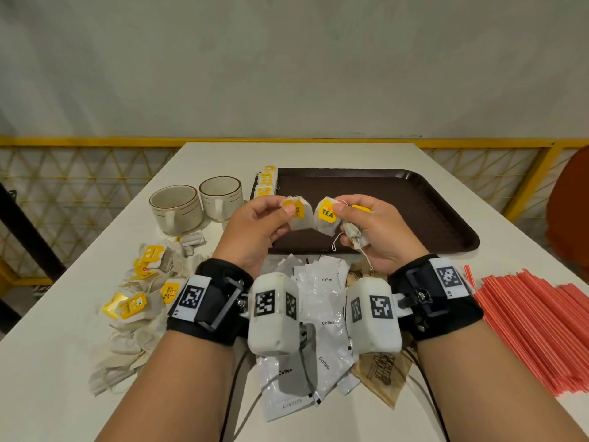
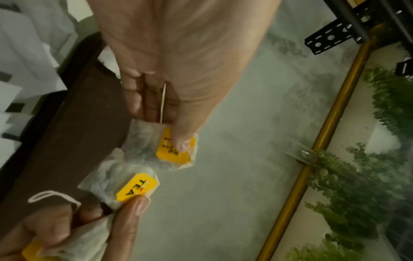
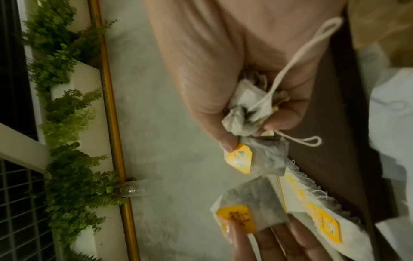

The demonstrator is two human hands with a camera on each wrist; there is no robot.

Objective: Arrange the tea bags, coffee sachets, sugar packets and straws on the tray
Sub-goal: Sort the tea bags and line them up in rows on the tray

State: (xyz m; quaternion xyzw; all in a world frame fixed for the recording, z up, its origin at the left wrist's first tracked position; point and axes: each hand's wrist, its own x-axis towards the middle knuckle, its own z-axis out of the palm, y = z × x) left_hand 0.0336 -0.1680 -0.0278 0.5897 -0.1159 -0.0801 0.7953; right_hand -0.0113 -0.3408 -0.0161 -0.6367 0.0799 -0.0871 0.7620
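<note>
The left hand (image 1: 255, 228) pinches one tea bag (image 1: 298, 213); the right hand (image 1: 373, 231) holds several more tea bags (image 1: 328, 218), just above the tray (image 1: 414, 199). Best to free the dangling strings, then lay each flat beside the row (image 1: 266, 183) at the tray's left edge.

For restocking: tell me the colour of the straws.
Red-orange, the straws piled on the table; head view shows them best.
</note>
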